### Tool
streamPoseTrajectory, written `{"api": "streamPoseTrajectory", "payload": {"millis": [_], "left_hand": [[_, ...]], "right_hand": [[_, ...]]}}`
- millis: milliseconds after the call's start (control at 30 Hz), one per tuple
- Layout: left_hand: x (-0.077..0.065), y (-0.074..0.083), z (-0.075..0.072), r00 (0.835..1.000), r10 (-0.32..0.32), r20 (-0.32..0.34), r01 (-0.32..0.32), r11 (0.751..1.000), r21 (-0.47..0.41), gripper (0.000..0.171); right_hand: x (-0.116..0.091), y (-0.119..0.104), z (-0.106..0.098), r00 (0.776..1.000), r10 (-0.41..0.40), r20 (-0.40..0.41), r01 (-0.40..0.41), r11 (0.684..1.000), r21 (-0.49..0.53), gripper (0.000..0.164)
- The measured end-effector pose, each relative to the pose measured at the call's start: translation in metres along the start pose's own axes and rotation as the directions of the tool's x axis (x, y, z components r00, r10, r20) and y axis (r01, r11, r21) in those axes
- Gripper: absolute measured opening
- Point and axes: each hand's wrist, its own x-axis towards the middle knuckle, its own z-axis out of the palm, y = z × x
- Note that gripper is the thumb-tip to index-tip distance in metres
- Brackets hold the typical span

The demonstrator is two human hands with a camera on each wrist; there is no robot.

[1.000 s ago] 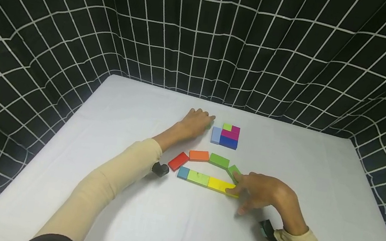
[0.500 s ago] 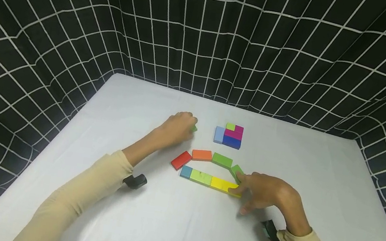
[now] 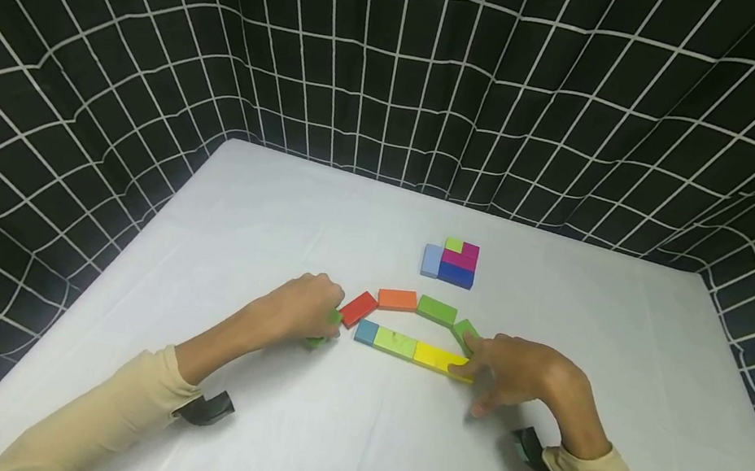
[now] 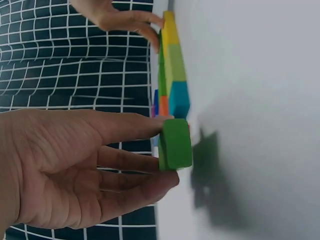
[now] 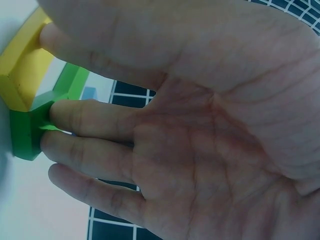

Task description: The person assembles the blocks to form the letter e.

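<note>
My left hand [image 3: 299, 307] pinches a green block [image 4: 176, 144] between thumb and fingers, beside the left end of an arch of blocks. The block hangs over the table with its shadow beside it. That arch runs through a red block [image 3: 359, 310], an orange block [image 3: 398, 300], a green block [image 3: 436, 311] and a slanted green block [image 3: 465, 332]. Below it lies a straight row of a teal block [image 3: 366, 333], a light green block [image 3: 396, 343] and yellow [image 3: 438, 359]. My right hand [image 3: 519, 369] touches the slanted green block and the yellow with extended fingertips, hiding the right end.
Behind the arch stands a compact cluster of blocks: pale blue [image 3: 431, 260], dark blue [image 3: 456, 273], magenta [image 3: 460, 259] and lime [image 3: 453, 244]. A white cloth covers the table [image 3: 344, 444]. A black curtain [image 3: 375, 62] with a white grid surrounds its far sides.
My left hand has come from beside the rear cluster toward me and leftward, carrying the green block to the red block's left. My right hand stays at the right end.
</note>
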Motion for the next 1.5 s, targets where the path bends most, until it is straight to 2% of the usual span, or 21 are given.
{"api": "streamPoseTrajectory", "payload": {"millis": [233,433,500,700,900,1200,1500], "left_hand": [[-0.001,-0.002,0.013,0.999,-0.020,0.037,0.021,1.000,-0.013,0.032],[-0.002,-0.002,0.014,0.999,-0.014,0.030,0.015,1.000,-0.021,0.060],[-0.002,-0.002,0.013,1.000,-0.016,0.024,0.017,0.999,-0.034,0.063],[-0.002,0.000,0.015,1.000,-0.003,0.018,0.004,0.998,-0.061,0.052],[-0.001,0.001,0.014,1.000,-0.008,0.021,0.009,0.998,-0.068,0.047],[0.000,0.001,0.012,1.000,0.002,0.025,0.000,0.998,-0.065,0.046],[-0.001,0.001,0.011,0.999,-0.022,0.031,0.024,0.998,-0.057,0.047]], "right_hand": [[0.000,0.000,-0.001,1.000,0.003,0.001,-0.003,1.000,0.005,0.064],[0.000,0.001,-0.001,1.000,0.005,0.001,-0.005,1.000,0.000,0.064],[0.000,0.001,-0.001,1.000,0.004,-0.001,-0.004,1.000,-0.002,0.064],[0.002,0.001,0.000,1.000,0.019,-0.001,-0.019,1.000,0.005,0.065],[0.000,0.002,0.000,1.000,0.012,0.000,-0.012,1.000,0.004,0.065],[0.000,0.001,-0.001,1.000,0.008,0.000,-0.008,1.000,-0.003,0.065],[0.000,0.001,0.000,1.000,0.008,-0.001,-0.008,1.000,0.002,0.065]]}}
